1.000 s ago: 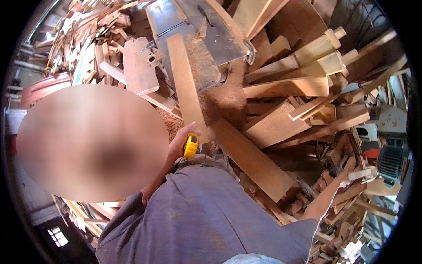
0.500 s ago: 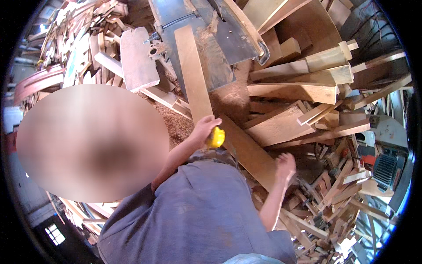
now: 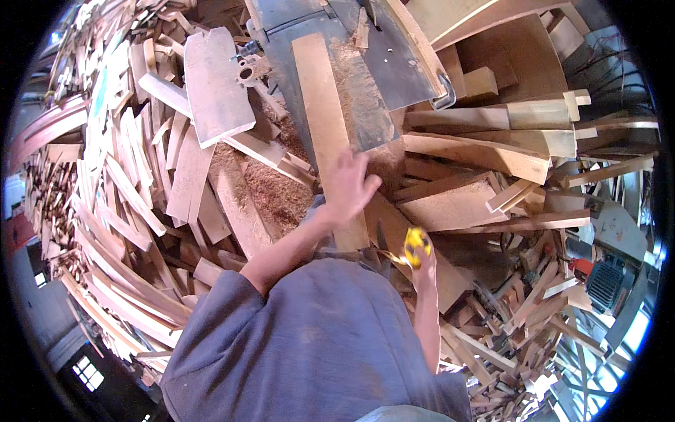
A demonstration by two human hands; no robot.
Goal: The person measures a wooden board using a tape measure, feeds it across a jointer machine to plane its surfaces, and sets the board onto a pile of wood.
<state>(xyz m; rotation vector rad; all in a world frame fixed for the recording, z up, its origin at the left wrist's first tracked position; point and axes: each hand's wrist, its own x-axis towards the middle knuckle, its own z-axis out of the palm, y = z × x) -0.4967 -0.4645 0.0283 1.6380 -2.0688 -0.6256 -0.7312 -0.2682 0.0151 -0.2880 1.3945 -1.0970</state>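
A long flat wooden board (image 3: 323,105) runs from a dark metal machine table (image 3: 278,46) toward my body. Over its near part is my left hand (image 3: 346,188), fingers spread and holding nothing; whether the palm touches the wood I cannot tell. To the right, my right hand (image 3: 423,264) grips a yellow and black tape measure (image 3: 417,246). A bit of yellow tape trails from its left side. Below that hand lies a wider brown board (image 3: 450,278), partly hidden by my arm.
Sawdust (image 3: 271,190) is heaped left of the machine. Stacked planks (image 3: 478,149) fan out on the right, and a pile of thin offcuts (image 3: 126,190) covers the left. A motor (image 3: 608,285) sits at the far right above scattered scraps.
The tape measure has passed from my left hand to my right. My left hand has opened and moved slightly forward over the board. A blurred shape at the left is gone from view.
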